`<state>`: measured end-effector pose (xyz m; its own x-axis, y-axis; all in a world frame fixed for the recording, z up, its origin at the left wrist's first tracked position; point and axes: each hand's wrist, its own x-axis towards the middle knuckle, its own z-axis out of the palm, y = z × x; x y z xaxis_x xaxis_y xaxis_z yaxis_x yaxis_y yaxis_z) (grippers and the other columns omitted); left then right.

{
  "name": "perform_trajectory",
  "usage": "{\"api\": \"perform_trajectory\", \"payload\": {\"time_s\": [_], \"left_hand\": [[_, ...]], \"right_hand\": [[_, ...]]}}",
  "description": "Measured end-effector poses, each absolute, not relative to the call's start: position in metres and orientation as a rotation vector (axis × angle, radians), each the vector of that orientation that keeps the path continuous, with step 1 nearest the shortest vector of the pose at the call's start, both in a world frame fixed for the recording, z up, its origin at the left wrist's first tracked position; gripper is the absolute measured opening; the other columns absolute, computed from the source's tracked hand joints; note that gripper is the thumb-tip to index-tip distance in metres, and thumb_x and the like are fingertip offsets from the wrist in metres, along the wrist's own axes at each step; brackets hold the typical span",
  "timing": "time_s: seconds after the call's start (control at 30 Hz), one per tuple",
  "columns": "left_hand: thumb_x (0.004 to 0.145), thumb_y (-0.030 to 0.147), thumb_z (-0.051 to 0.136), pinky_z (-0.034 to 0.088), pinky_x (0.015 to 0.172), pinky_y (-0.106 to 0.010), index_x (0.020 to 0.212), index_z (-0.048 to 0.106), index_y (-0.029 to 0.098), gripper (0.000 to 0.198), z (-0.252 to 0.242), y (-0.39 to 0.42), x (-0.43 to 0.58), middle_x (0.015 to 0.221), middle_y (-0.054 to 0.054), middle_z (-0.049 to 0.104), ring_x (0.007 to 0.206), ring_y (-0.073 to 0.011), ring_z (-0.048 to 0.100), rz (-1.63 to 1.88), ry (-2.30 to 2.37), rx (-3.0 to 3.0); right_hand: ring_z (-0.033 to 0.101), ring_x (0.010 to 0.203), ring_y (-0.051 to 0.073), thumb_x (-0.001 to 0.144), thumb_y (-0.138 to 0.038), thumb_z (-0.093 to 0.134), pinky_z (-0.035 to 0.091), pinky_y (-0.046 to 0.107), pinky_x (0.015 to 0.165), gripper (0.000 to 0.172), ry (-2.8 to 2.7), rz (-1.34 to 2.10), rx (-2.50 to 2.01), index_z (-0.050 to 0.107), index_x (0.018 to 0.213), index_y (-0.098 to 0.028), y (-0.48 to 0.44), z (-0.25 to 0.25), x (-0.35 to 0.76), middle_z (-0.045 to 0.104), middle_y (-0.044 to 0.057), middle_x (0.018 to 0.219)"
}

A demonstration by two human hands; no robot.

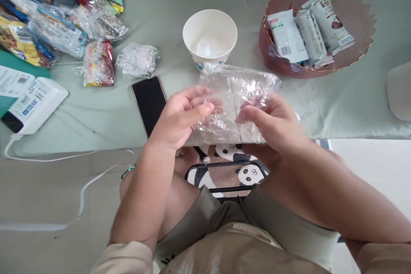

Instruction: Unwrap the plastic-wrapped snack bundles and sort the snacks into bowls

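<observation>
A clear, crinkled plastic bag [233, 94] is stretched between my two hands, just over the table's front edge. My left hand [188, 113] holds its left side, the thumb in front and the fingers partly seen through the film. At the right side, my right hand [272, 120] pinches the bag between thumb and bent fingers. Nothing can be made out inside the bag. Right behind it stands a white paper bowl [210, 36] with a blue pattern low on its side. A dark-screened phone [149, 102] lies beside my left hand.
A pinkish ribbed basket [356, 17] with several snack packets [287, 36] stands at the right. Many wrapped packets [58, 30] pile up at the far left, above a white device [35, 102] with a cable. A panda-print surface [224, 175] shows between my knees.
</observation>
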<state>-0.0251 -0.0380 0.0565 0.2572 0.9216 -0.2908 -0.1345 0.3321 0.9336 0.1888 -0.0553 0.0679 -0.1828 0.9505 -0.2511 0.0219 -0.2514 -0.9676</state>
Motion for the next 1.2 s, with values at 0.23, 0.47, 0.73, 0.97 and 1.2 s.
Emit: {"api": "perform_trajectory", "payload": {"time_s": [0.23, 0.47, 0.73, 0.97, 1.2], "left_hand": [[0.092, 0.033, 0.069, 0.047, 0.041, -0.018, 0.100, 0.072, 0.022, 0.014, 0.049, -0.039, -0.024, 0.060, 0.005, 0.057, 0.048, -0.0091, 0.057, 0.833, 1.152, 1.028], [0.086, 0.030, 0.074, 0.048, 0.042, -0.022, 0.103, 0.068, 0.023, 0.019, 0.056, -0.039, -0.034, 0.058, 0.007, 0.062, 0.043, -0.0111, 0.059, 0.863, 1.021, 1.059], [0.083, 0.051, 0.065, 0.048, 0.054, -0.027, 0.069, 0.070, 0.018, 0.037, 0.063, -0.032, -0.037, 0.071, -0.004, 0.066, 0.061, -0.0129, 0.059, 1.070, 0.938, 0.980], [0.073, 0.016, 0.074, 0.042, 0.051, -0.022, 0.091, 0.069, 0.021, 0.019, 0.051, -0.036, -0.042, 0.080, 0.003, 0.063, 0.055, -0.0077, 0.051, 0.923, 1.073, 1.187], [0.082, 0.015, 0.065, 0.060, 0.102, -0.042, 0.105, 0.074, 0.025, 0.027, 0.051, -0.038, -0.036, 0.139, -0.007, 0.066, 0.125, -0.0264, 0.067, 0.964, 1.292, 1.661]], "right_hand": [[0.067, 0.066, 0.014, 0.088, -0.036, 0.074, 0.055, 0.030, 0.064, 0.029, -1.330, 1.867, -1.259, 0.058, 0.107, -0.021, -0.049, 0.062, 0.195, 0.071, -0.001, 0.075], [0.056, 0.047, 0.013, 0.088, -0.033, 0.070, 0.044, 0.026, 0.048, 0.035, -1.128, 1.789, -1.124, 0.058, 0.120, -0.029, -0.049, 0.054, 0.192, 0.057, -0.009, 0.057], [0.063, 0.068, 0.018, 0.082, -0.060, 0.065, 0.054, 0.033, 0.062, 0.038, -1.107, 1.728, -1.051, 0.067, 0.078, -0.022, -0.045, 0.053, 0.187, 0.066, 0.005, 0.078], [0.060, 0.064, 0.012, 0.073, -0.032, 0.088, 0.047, 0.026, 0.058, 0.049, -1.132, 1.732, -1.234, 0.052, 0.106, -0.026, -0.047, 0.052, 0.186, 0.066, -0.004, 0.082], [0.057, 0.065, 0.011, 0.081, -0.028, 0.079, 0.045, 0.026, 0.060, 0.018, -1.414, 2.089, -1.030, 0.065, 0.085, -0.017, -0.046, 0.061, 0.186, 0.065, -0.001, 0.074]]}}
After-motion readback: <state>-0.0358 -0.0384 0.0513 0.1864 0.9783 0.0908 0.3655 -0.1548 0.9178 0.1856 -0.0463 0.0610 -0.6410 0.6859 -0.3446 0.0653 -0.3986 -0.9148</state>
